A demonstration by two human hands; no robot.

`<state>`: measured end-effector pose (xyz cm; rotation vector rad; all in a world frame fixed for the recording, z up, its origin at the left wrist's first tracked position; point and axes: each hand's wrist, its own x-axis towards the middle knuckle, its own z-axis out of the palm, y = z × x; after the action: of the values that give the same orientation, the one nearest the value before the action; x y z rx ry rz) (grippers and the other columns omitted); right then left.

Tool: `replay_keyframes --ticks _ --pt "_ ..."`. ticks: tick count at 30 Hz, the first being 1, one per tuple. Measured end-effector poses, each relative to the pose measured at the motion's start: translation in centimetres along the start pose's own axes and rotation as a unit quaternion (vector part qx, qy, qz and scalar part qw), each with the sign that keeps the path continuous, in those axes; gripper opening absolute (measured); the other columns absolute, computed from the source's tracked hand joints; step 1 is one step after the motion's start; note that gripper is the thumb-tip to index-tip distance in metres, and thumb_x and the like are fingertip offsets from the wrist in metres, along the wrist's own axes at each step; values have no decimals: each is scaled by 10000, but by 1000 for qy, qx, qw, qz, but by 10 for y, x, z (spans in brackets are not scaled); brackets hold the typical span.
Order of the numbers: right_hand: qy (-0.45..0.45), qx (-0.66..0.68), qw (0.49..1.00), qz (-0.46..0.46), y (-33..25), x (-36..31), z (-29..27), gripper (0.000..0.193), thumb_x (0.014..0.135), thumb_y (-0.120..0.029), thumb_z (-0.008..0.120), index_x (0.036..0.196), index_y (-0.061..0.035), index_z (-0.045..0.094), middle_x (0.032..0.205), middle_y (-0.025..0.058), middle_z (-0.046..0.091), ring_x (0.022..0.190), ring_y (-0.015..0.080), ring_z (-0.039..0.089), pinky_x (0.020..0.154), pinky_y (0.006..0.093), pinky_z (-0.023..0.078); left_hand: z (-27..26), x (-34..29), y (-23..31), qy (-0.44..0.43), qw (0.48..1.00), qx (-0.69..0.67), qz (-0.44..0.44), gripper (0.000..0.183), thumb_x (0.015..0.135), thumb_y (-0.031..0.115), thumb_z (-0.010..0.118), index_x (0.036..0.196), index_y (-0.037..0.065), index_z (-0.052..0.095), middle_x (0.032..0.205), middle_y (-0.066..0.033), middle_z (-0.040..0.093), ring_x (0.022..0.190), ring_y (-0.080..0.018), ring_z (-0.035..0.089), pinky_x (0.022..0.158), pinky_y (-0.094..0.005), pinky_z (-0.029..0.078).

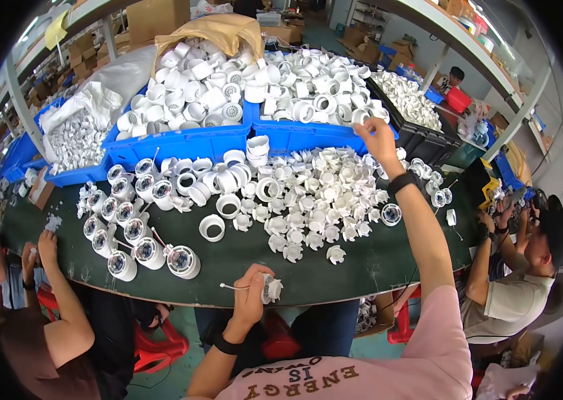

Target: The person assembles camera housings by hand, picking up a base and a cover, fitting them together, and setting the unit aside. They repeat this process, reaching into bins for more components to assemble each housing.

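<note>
White plastic cup (360,115) in blue bin (308,135) lay forward-left of my nearer right hand (380,141), at fingertips; couldn't tell hold. Left hand (249,299) grasped white petalled part (273,289).

the dark green tabletop (241,280) looks smooth, dull-sheened and scuffed. on it, white petal-edged caps (325,200) look like matt plastic; white canisters (182,262) have glossy faces. over its front edge, the held white piece (272,289) is matt plastic. behind it: shiny blue plastic bins (185,147), a crinkled tan sack (235,28).
</note>
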<state>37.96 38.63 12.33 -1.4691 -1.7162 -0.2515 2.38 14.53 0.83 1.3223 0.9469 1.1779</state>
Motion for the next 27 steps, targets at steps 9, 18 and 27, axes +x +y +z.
replay_keyframes --ticks 9,18,27 --pt "-249 495 824 122 -211 -195 -65 446 894 -59 604 1313 -45 454 1122 52 528 966 128 540 820 269 447 24 19 45 94 994 -53 22 426 1003 376 302 1025 31 550 867 -32 585 675 -49 509 517 -188 376" --pt "-231 463 850 99 -246 -235 -72 421 920 -70 563 1318 -11 439 1127 72 491 1019 148 532 884 295 452 16 -10 66 42 992 23 120 348 982 281 389 1043 -16 557 872 -78 593 733 -132 532 636 -276 426" --pt "-207 453 864 77 -274 -234 -92 441 906 -131 590 1304 -5 445 1078 103 487 926 165 536 786 279 464 9 -29 89 75 973 100 194 386 943 285 381 1007 -49 562 828 -156 606 710 -213 579 648 -314 450"
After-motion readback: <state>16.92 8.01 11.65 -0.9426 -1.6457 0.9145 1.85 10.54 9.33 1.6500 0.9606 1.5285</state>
